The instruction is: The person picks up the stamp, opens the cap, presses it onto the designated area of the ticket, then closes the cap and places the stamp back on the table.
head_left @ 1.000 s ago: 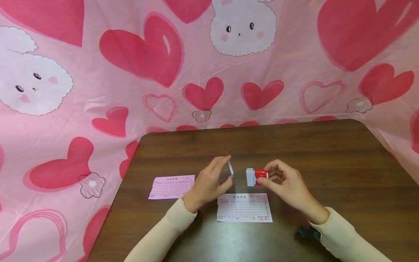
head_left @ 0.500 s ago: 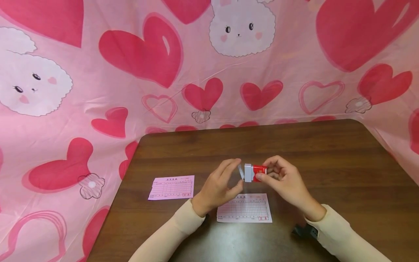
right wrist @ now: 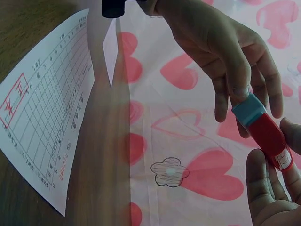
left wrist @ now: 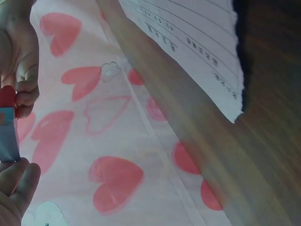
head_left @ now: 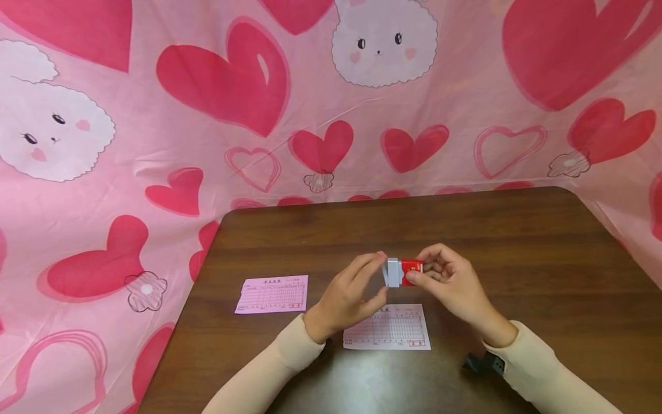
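Observation:
My right hand (head_left: 457, 290) grips a red stamp (head_left: 410, 270) by its body, thumb in front and fingers behind. The stamp lies sideways in the air, its grey end facing left. Between the thumb and fingertips of my left hand (head_left: 346, 296) is a thin pale cap (head_left: 385, 275), held right at that grey end. In the right wrist view the left fingers meet the blue-grey end (right wrist: 249, 110) of the stamp, and a small white label (right wrist: 283, 160) shows on the other end. Below the hands lies a white form (head_left: 388, 330), with a red boxed mark in its lower right corner.
A pink form (head_left: 271, 295) with a similar red mark lies on the wooden table (head_left: 543, 276), left of the white one. Behind the table hangs a pink curtain (head_left: 460, 69) with hearts and rabbit faces. A black wrist device (head_left: 483, 364) shows by the right sleeve.
My left hand has moved right with the cap, bringing it up against the stamp's grey end. The right hand has shifted slightly left and up. Both forms have stayed in place.

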Demonstrator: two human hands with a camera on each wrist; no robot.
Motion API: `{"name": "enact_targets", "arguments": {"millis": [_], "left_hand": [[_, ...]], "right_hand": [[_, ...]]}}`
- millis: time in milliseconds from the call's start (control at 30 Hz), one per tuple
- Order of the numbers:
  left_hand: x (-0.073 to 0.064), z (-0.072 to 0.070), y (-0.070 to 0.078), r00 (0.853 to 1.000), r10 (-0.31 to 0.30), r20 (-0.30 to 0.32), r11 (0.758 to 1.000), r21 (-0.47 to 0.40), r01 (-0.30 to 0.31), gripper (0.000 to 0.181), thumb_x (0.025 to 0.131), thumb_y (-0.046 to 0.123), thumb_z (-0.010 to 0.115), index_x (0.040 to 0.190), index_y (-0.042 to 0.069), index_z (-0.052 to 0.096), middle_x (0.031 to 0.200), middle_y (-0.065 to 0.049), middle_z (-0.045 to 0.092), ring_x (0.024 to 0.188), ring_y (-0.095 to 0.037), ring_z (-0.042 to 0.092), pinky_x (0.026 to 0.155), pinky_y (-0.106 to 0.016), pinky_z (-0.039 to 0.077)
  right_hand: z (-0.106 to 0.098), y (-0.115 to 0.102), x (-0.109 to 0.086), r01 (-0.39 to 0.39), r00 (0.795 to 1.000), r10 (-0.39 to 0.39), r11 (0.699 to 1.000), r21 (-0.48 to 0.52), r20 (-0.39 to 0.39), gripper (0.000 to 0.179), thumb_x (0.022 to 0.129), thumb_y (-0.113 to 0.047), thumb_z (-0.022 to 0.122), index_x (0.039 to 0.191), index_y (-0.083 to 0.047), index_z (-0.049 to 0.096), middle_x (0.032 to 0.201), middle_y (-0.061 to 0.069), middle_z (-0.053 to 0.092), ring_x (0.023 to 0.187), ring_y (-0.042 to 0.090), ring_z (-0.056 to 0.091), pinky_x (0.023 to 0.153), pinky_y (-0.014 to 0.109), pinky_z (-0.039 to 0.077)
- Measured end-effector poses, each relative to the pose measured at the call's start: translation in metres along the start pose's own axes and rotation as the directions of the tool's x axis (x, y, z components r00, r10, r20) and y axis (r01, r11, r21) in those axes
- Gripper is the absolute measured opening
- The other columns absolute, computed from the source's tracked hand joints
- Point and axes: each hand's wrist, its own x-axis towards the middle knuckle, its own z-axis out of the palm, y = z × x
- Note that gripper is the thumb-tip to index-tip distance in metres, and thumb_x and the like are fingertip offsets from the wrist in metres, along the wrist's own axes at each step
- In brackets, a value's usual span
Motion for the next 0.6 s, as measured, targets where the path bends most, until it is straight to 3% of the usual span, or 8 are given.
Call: {"name": "enact_targets", "arguments": {"millis": [600], "left_hand": [[0.0027, -0.0047, 0.0051, 0.999, 0.044, 0.000, 0.998, -0.043, -0.044, 0.080, 0.075, -0.007, 0.084, 0.144, -0.016, 0.043, 0.127, -0.025, 0.063, 0.110, -0.028, 0.069, 0.101, -0.032, 0.054]], "right_hand": [[0.0010, -0.0030, -0.0014, -0.009, 1.000, 0.008, 0.999, 0.032, 0.023, 0.029, 0.086, 0.013, 0.078, 0.108, 0.005, 0.062, 0.091, 0.005, 0.069, 0.078, 0.015, 0.068, 0.069, 0.023, 0.059]]}}
